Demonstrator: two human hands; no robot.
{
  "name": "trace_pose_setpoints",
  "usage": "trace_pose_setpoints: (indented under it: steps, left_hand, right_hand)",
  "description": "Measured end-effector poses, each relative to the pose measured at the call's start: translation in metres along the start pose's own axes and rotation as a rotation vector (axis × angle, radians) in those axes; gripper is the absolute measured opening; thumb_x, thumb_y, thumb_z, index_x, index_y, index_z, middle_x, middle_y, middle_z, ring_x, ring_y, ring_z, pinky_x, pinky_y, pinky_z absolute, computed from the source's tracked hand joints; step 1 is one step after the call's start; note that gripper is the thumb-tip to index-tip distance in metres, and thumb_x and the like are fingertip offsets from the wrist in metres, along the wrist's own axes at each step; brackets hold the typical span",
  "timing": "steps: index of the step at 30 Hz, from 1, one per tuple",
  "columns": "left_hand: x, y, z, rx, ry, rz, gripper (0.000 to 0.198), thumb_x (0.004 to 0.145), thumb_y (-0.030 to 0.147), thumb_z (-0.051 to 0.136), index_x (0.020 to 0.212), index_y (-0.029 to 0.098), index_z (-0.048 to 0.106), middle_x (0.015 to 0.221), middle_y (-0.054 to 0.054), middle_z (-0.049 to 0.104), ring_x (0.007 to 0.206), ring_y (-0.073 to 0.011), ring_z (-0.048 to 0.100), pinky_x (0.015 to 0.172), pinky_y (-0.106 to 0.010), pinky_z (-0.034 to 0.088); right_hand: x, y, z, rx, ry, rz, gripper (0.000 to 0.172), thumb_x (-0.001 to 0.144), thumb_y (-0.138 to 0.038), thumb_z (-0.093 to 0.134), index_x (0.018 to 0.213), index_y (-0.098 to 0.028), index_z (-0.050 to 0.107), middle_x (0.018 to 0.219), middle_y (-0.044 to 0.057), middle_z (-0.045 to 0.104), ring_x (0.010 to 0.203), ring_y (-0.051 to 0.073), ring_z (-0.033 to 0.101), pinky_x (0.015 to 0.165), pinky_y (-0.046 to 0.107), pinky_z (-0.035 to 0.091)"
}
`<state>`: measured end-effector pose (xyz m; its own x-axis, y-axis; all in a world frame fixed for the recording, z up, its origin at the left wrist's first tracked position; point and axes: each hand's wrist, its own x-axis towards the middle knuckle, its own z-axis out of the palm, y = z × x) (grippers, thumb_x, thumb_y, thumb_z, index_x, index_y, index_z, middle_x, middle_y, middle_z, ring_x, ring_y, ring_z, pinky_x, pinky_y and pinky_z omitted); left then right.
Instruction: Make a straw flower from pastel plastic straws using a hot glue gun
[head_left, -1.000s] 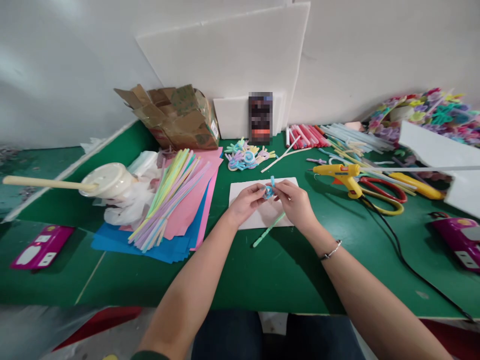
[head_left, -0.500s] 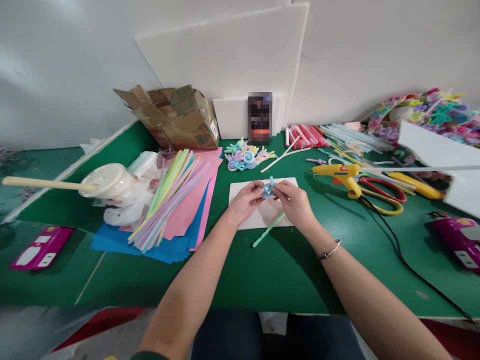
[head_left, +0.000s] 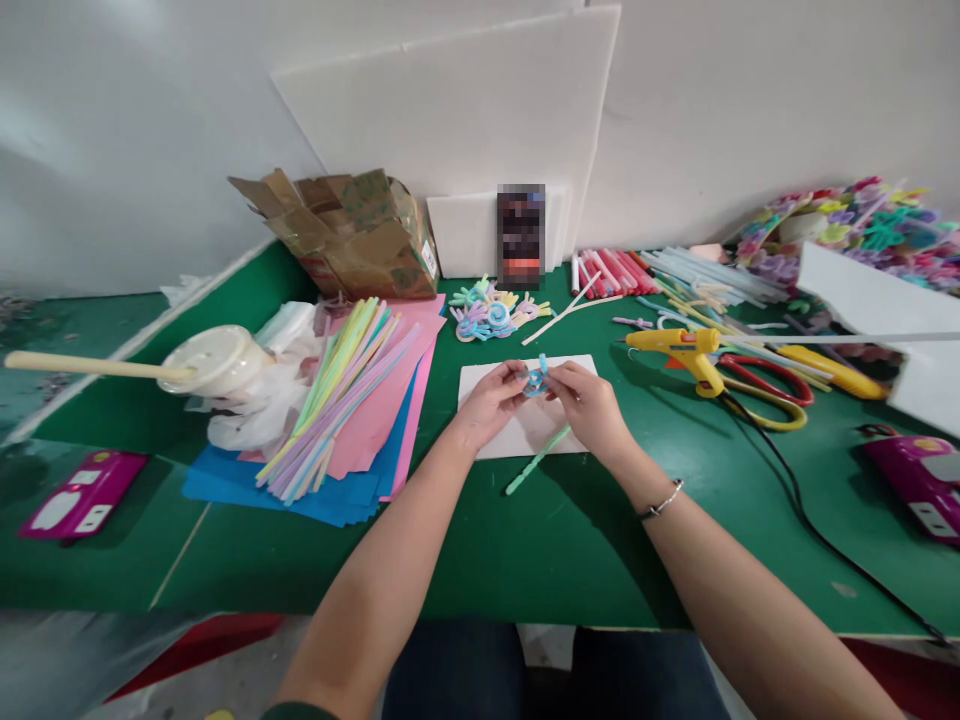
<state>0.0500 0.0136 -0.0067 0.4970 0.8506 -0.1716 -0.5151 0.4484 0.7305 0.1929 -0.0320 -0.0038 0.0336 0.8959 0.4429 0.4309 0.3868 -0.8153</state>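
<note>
A small curled light blue piece point(head_left: 535, 381) is pinched between both hands above a white board point(head_left: 495, 443). My left hand point(head_left: 491, 402) grips its left side with closed fingers. My right hand point(head_left: 592, 402) closes on its right side, where a short blue end sticks up. Beneath the right hand, a green fuzzy stick point(head_left: 534, 464) lies partly on the board and partly on the green table point(head_left: 525, 560). Behind the board sits a pile of pastel curled pieces point(head_left: 495, 312).
To the right lie a yellow glue gun point(head_left: 679, 350), scissors point(head_left: 772, 385) and a black cable point(head_left: 795, 500). At left are pastel sticks point(head_left: 337, 400) on coloured sheets, a lidded cup point(head_left: 217, 362) and a cardboard box point(head_left: 367, 240). A phone point(head_left: 520, 237) stands behind.
</note>
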Motion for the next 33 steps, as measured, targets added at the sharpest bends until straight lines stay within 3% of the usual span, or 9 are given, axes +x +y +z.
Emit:
trace_pose_setpoints:
  steps: [24,33]
  left_hand:
    - [0.0022,-0.0006,-0.0001,0.025,0.094,0.025,0.016,0.066,0.003,0.068,0.072,0.015,0.06,0.073,0.002,0.059,0.069,-0.0084,0.055,0.071,-0.022,0.039]
    - [0.0009,-0.0002,0.001,0.038,0.076,0.02,0.014,0.067,0.007,0.073,0.074,0.014,0.062,0.076,0.0,0.063,0.073,-0.0086,0.058,0.076,-0.022,0.041]
  right_hand:
    - [-0.0023,0.0023,0.0046,-0.131,0.011,-0.06,0.027,0.087,-0.022,0.045,0.069,-0.019,0.064,0.065,0.003,0.056,0.06,0.014,0.054,0.058,0.026,0.045]
    - [-0.0015,0.0016,0.0025,-0.063,0.045,0.001,0.026,0.088,-0.03,0.047,0.082,-0.02,0.071,0.069,0.004,0.059,0.062,0.015,0.058,0.058,0.027,0.047]
